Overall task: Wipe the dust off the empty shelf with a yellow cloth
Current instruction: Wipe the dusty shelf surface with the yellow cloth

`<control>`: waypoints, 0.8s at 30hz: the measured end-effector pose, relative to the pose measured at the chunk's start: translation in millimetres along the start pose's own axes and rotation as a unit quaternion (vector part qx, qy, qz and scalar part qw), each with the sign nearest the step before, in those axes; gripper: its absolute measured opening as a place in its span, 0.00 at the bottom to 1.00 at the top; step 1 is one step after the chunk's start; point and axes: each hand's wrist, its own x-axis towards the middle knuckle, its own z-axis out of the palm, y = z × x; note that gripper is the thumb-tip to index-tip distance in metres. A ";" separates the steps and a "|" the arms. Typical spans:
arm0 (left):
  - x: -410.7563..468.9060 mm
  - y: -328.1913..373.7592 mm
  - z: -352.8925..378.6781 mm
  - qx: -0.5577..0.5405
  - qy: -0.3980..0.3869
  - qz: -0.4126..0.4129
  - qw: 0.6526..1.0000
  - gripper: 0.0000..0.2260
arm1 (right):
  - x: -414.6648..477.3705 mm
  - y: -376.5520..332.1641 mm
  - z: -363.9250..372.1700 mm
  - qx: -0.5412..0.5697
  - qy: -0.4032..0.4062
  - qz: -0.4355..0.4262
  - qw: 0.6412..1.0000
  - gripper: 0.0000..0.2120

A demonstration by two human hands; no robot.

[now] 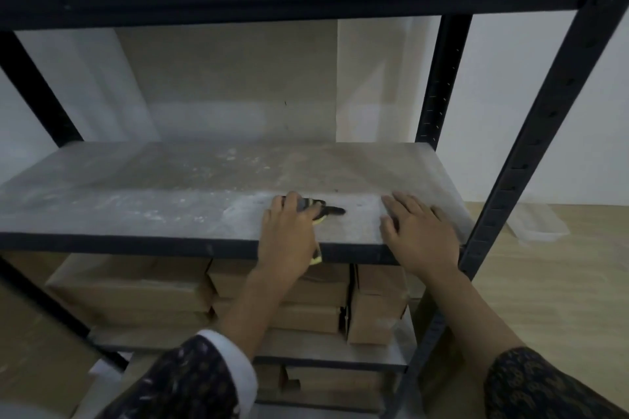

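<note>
The left hand (289,231) curls over a bunched yellow cloth (318,222) at the front edge of the dusty shelf (170,187). The right hand (418,231) lies flat, fingers spread. The cloth is likely soft and light, best gripped bunched.

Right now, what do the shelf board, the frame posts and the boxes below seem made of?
Shelf board: probably pressed wood, matt grey, dust-streaked. Frame post: likely black-painted metal, with punched slots. Boxes: brown cardboard, by colour and folded edges.
</note>
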 end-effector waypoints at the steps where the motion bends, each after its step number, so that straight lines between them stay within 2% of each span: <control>1: -1.9 -18.9 -2.0 0.025 0.002 -0.020 0.999 0.24 | -0.1 -0.6 0.0 0.001 0.000 0.000 1.000 0.24; 6: -8.7 -89.6 -22.0 0.097 -0.021 -0.139 0.985 0.22 | 0.7 -2.2 -4.1 0.017 -0.016 0.005 1.000 0.23; 8: -2.0 -92.7 -23.7 0.078 -0.034 -0.158 0.984 0.23 | 2.4 -5.8 -8.7 0.032 -0.013 0.014 0.999 0.23; 11: 14.3 -46.6 -17.3 -0.063 -0.029 -0.060 0.996 0.27 | 10.4 -26.1 -11.7 0.043 0.002 -0.010 0.999 0.23; 12: 17.9 -23.8 -12.1 -0.080 -0.030 -0.021 0.996 0.26 | 13.4 -34.6 -10.3 0.051 -0.004 -0.020 0.998 0.23; 14: 21.1 13.7 -4.1 -0.050 -0.041 0.015 0.998 0.23 | 16.3 -46.1 -3.3 0.057 -0.015 -0.030 0.998 0.22; 16: 28.4 18.8 5.7 -0.009 -0.039 0.010 0.999 0.22 | 16.2 -46.4 4.6 0.050 -0.012 -0.029 0.998 0.22; 19: 41.1 -18.5 8.6 0.022 -0.071 -0.025 0.997 0.24 | 18.6 -39.5 8.6 0.048 -0.010 -0.027 0.998 0.23; 21: 43.9 -53.4 3.2 0.089 -0.102 -0.055 0.989 0.25 | 18.4 -39.4 9.2 0.049 -0.007 -0.028 0.998 0.23; 24: 37.8 -112.1 -7.8 0.140 -0.124 -0.130 0.974 0.24 | 17.2 -40.5 9.2 0.053 -0.003 -0.025 0.998 0.23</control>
